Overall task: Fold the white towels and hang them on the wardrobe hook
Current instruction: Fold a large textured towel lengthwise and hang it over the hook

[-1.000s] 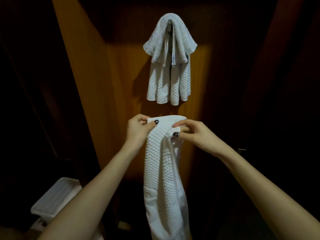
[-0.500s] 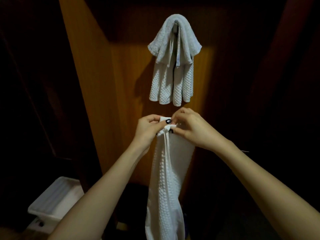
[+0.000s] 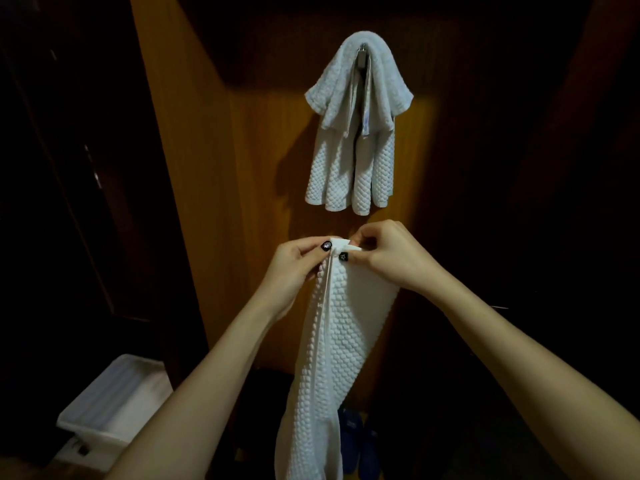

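Below the hook [image 3: 362, 58], at 6 o'clock, left hand [image 3: 298, 265] and right hand [image 3: 391, 258] pinch the top corners of the towel [image 3: 341, 341]; a slack pinch would likely drop it, undoing the fold.

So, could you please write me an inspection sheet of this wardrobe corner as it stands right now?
Surface: wooden wardrobe panel, lit in the middle, dark at the sides.
Job's things: hung towels draped over the hook; held towel hanging lengthwise below them, not yet on the hook.
Clutter: white bin at lower left; what look like dark slippers on the floor behind the held towel.
Grippers (hands): left hand and right hand pinch the held towel's top edge, close together.
Cables: nothing seen.
Surroundings: dim; the rest too dark to tell.
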`<state>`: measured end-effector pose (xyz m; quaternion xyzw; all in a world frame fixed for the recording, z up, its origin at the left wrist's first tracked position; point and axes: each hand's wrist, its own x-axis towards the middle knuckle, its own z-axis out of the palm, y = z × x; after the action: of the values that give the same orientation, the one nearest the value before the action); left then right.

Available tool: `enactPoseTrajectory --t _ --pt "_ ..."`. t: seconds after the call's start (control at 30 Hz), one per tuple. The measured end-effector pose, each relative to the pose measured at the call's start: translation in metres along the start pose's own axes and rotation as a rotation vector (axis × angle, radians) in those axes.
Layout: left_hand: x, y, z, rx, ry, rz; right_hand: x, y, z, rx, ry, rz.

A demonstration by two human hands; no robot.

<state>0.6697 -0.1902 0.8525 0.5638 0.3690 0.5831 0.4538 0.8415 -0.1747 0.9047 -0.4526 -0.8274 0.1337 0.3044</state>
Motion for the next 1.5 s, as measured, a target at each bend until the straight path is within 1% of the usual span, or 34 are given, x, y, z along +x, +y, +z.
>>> enactPoseTrajectory --t 0.13,0.23,0.3,0.37,0.43,0.5,0.53,0.57,0.63,0.73,0.8,0.83,0.87,0.9,0.93,1.0,1.07,1.13,1.2,1.27,1.37,1.4,1.47,1.5 --pt "-0.005 0.000 0.002 0.092 -0.033 0.081 0.004 0.002 0.002 0.015 0.042 0.010" --pt "-0.003 -0.001 0.008 0.122 0.045 0.126 0.008 -0.002 0.004 0.017 0.054 -0.009" --pt "0.001 0.001 0.011 0.131 0.107 0.161 0.009 -0.005 -0.005 -0.022 0.053 -0.044" --pt "0.008 0.005 0.009 0.104 0.164 0.173 0.011 0.000 -0.025 -0.101 -0.008 -0.049" --pt "0.014 0.006 0.000 0.020 0.217 0.150 0.009 0.017 -0.043 -0.129 -0.141 -0.012" --pt "0.018 0.004 -0.005 -0.029 0.209 0.136 0.002 0.040 -0.047 0.022 -0.263 -0.014" --pt "0.020 0.001 -0.005 -0.015 0.191 0.129 -0.002 0.049 -0.043 0.097 -0.285 -0.036" --pt "0.022 -0.003 -0.004 0.011 0.173 0.116 -0.004 0.057 -0.035 0.141 -0.270 -0.042" --pt "0.028 -0.013 -0.002 0.102 0.159 0.099 -0.003 0.068 -0.022 0.143 -0.173 -0.017" --pt "0.027 -0.021 0.002 0.300 0.174 0.193 0.000 0.064 -0.014 0.052 -0.025 -0.053" --pt "0.027 -0.018 0.006 0.376 0.248 0.280 0.004 0.057 -0.015 0.050 0.147 -0.118" --pt "0.032 -0.015 0.008 0.395 0.260 0.321 0.008 0.055 -0.018 0.069 0.243 -0.135" --pt "0.040 -0.010 0.010 0.399 0.240 0.326 0.013 0.051 -0.020 0.086 0.313 -0.124" --pt "0.049 -0.006 0.013 0.382 0.196 0.285 0.019 0.050 -0.021 0.099 0.340 -0.083" --pt "0.057 -0.006 0.015 0.402 0.153 0.237 0.023 0.051 -0.019 0.082 0.341 -0.026" --pt "0.067 -0.010 0.018 0.449 0.151 0.230 0.026 0.058 -0.015 0.046 0.352 0.023" --pt "0.069 -0.019 0.018 0.408 0.163 0.259 0.017 0.063 -0.018 0.075 0.357 -0.033" --pt "0.072 -0.023 0.018 0.404 0.116 0.241 0.009 0.069 -0.022 0.064 0.287 -0.072" --pt "0.074 -0.025 0.022 0.370 0.061 0.210 0.008 0.076 -0.024 0.055 0.233 -0.041" --pt "0.074 -0.023 0.032 0.311 0.069 0.233 0.011 0.083 -0.031 0.126 0.241 -0.015" --pt "0.067 -0.016 0.045 0.258 0.062 0.343 0.007 0.084 -0.045 0.348 0.285 -0.051" --pt "0.068 -0.013 0.048 0.312 0.064 0.411 0.007 0.081 -0.051 0.381 0.304 -0.069" --pt "0.073 -0.008 0.049 0.494 0.059 0.563 0.009 0.077 -0.059 0.437 0.352 -0.072" --pt "0.077 -0.006 0.050 0.531 0.031 0.619 0.011 0.076 -0.062 0.467 0.379 -0.068"
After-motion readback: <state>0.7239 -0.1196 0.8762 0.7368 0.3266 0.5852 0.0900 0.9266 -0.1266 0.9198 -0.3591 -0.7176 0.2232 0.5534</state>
